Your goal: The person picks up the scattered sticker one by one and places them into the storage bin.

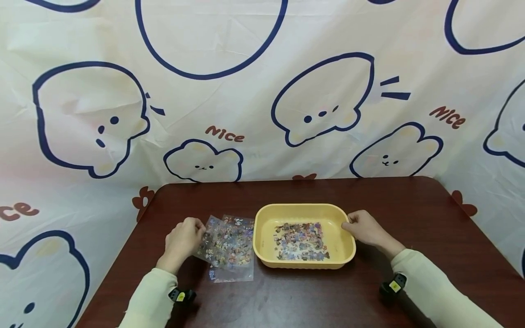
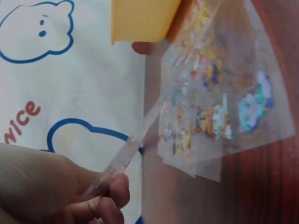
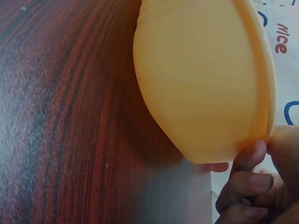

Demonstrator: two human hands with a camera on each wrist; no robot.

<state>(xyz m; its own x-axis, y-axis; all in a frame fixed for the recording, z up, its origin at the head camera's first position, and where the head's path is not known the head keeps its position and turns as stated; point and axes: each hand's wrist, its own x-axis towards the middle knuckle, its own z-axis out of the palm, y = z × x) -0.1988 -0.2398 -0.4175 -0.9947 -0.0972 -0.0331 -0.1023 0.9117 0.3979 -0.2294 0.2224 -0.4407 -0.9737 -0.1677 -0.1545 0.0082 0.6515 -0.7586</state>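
Note:
My left hand (image 1: 183,241) pinches the edge of a clear sticker sheet (image 2: 140,137) between thumb and fingers; the sheet is printed with small colourful cartoon figures and tilts up from the pile. Under it lie more clear sticker sheets (image 1: 234,274), overlapping on the table left of the basin. With thumb and curled fingers, my right hand (image 1: 366,230) grips the right rim of a yellow plastic basin (image 1: 264,228). Inside the basin, on its bottom, lies a patch of small colourful stickers (image 1: 301,241).
The dark reddish-brown wooden table (image 1: 295,300) carries the basin and sheets. A white cloth (image 1: 254,100) with blue cartoon outlines hangs behind the table and along its sides. Black wrist cameras sit on both wrists.

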